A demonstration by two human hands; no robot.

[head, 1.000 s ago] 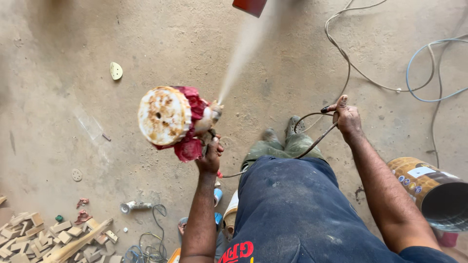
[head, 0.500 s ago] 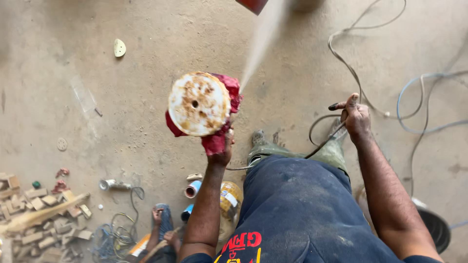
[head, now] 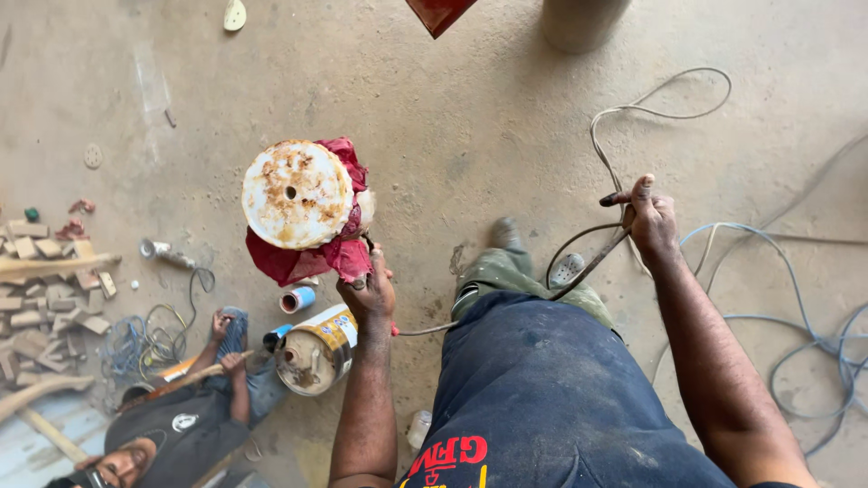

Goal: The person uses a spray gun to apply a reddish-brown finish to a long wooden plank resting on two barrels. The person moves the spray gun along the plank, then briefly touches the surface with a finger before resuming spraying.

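My left hand [head: 369, 291] grips a tool that carries a round, dirty white disc [head: 297, 194] wrapped behind in a red cloth [head: 312, 260]. The disc faces up towards me, held above the concrete floor. My right hand [head: 649, 215] is closed on a thin black air nozzle with a dark hose [head: 579, 271] that loops back to my legs. The nozzle tip points left, apart from the disc. No spray shows from it now.
A person [head: 185, 411] crouches at lower left holding a wooden stick. A paint can [head: 314, 354] and small tube [head: 297, 298] lie by my left arm. Wood scraps [head: 45, 289] pile at the left; grey cables [head: 796, 307] trail at the right. A pale cylinder [head: 583, 20] stands at top.
The jet of dust or spray seen earlier is gone. The view has shifted, so the disc and both hands sit further right and lower; the crouching person has come into view.
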